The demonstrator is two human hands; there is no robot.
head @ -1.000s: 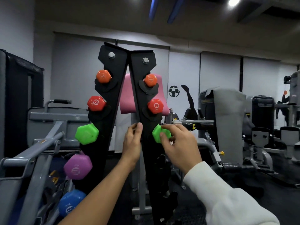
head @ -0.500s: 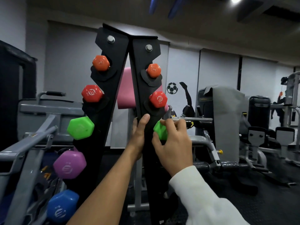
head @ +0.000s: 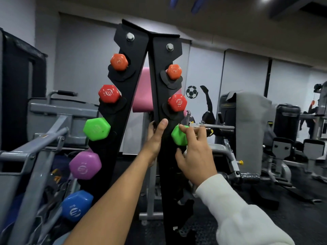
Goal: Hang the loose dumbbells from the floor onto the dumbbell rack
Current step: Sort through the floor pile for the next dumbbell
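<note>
The black rack [head: 160,96] carries orange [head: 119,62], red [head: 109,93], green [head: 96,128], purple [head: 85,165] and blue [head: 77,206] dumbbells.

just one head cam, looking forward and slightly up, close to the dumbbell rack [head: 157,103] filling frame center.

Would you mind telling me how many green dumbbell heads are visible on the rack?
2: one green head on the left upright, third down; another on the right upright, under the right hand. Others may be hidden.

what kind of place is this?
Almost certainly a gym: a dumbbell rack with colour-coded hex dumbbells such as the green dumbbell, grey weight machines behind, and black rubber flooring.
</note>
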